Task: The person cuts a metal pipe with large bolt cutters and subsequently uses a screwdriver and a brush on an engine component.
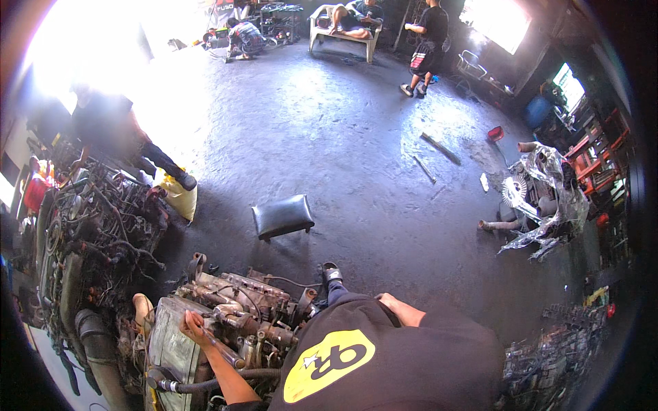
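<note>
My left hand [195,327] is over a greasy engine [257,308], beside its flat grey metal cover [175,342]. Its fingers are curled together, and whatever they hold, if anything, is too small to make out. A metal rod-like piece [229,353] lies along that wrist; I cannot tell if it is a tool or an engine part. A ribbed black hose [229,378] crosses under my left forearm. My right hand [388,301] is down by my thigh, away from the engine, its fingers mostly hidden. My slippered foot [332,272] is on the floor beside the engine.
More engine parts [89,233] crowd the left, where a person [113,130] sits near a yellow sack [177,195]. A black padded stool [282,216] stands ahead. Plastic-wrapped machinery [548,192] is at right. Metal bars [440,148] lie on the floor; people are farther back around a bench [343,38].
</note>
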